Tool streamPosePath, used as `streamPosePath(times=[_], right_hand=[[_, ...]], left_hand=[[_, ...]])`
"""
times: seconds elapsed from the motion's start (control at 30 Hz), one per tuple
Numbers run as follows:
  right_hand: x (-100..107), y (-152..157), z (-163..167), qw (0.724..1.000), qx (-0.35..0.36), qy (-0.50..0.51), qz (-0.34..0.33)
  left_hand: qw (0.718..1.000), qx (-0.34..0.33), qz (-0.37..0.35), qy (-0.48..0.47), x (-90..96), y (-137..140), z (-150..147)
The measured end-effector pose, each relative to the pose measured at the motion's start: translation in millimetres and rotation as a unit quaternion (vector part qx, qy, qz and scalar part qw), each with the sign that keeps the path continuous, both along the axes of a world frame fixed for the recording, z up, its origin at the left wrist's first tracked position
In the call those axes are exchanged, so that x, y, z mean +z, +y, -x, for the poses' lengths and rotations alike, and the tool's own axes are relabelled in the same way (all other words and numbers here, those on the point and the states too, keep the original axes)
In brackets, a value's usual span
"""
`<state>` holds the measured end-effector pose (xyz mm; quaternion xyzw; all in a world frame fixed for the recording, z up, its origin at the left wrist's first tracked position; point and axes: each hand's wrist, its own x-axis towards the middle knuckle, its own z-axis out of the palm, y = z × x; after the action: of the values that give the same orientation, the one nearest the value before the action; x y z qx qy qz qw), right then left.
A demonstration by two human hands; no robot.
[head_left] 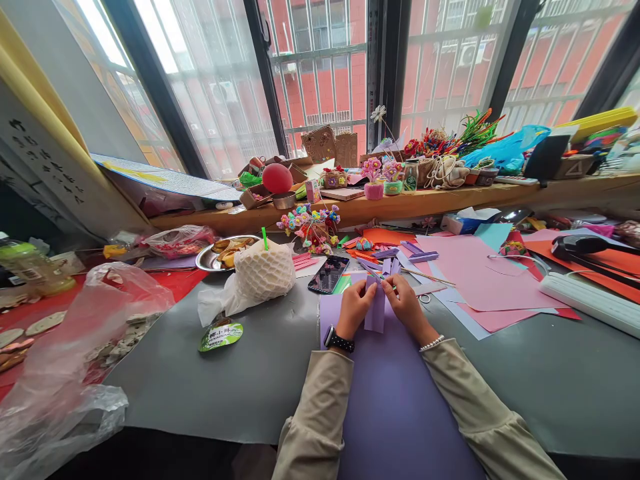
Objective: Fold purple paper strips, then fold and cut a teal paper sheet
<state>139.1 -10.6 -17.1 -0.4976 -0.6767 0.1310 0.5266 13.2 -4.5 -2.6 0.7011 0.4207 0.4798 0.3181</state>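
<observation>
Between my two hands is a light purple paper strip [375,317], held upright over a large purple sheet [400,413]. My left hand [356,308] pinches the strip's left edge near its top. At the upper right of the strip, my right hand [404,305] has its fingertips closed on the paper. Just beyond my fingers lie several folded purple paper pieces [420,257]. Scissors [425,299] lie partly hidden beside my right hand. A black phone [329,275] rests to the left of my left hand.
A coconut [265,273] in white netting with a green straw stands left, near a metal plate [203,259]. Pink paper sheets [480,273] and a white power strip [590,300] lie right. A plastic bag [65,373] is far left. Crafts crowd the wooden sill [425,202].
</observation>
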Motion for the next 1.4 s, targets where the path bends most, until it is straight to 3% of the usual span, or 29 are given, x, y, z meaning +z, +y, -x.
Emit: streamPosePath(times=[0.23, 0.47, 0.63, 0.83, 0.93, 1.1, 1.2, 1.3, 1.4], right_hand=[[4.1, -2.3, -0.4, 0.998, 0.021, 0.051, 0.041], [2.9, -1.8, -0.3, 0.996, 0.021, 0.071, 0.038], [8.5, -3.1, -3.4, 0.983, 0.052, 0.144, 0.101], [8.0, -0.7, -6.9, 0.973, 0.081, 0.189, 0.11], [5.2, 0.9, -7.9, 0.956, 0.049, 0.269, 0.107], [5.6, 1.6, -8.2, 0.904, 0.012, 0.41, 0.123], [8.2, 0.3, -6.5, 0.886, 0.041, 0.435, 0.154], [8.8, -1.3, -4.3, 0.895, 0.085, 0.403, 0.168], [6.5, -1.5, -3.6, 0.919, 0.111, 0.347, 0.151]], left_hand=[[0.999, -0.031, 0.023, -0.005, 2.8, -1.1, 0.1], [0.999, -0.032, 0.034, -0.009, 3.4, -1.8, -0.5], [0.997, -0.06, 0.044, 0.003, 6.8, -3.8, 0.0], [0.995, -0.078, 0.058, -0.015, 5.5, -4.3, -0.5], [0.992, -0.064, 0.077, -0.082, 2.3, -0.9, -0.8], [0.966, 0.005, 0.132, -0.223, 0.9, 4.8, -0.4], [0.969, -0.024, 0.144, -0.199, 1.9, 4.2, -0.2], [0.981, -0.053, 0.141, -0.125, 2.2, 2.0, -0.4], [0.978, -0.055, 0.158, -0.124, 2.8, 0.2, -0.7]])
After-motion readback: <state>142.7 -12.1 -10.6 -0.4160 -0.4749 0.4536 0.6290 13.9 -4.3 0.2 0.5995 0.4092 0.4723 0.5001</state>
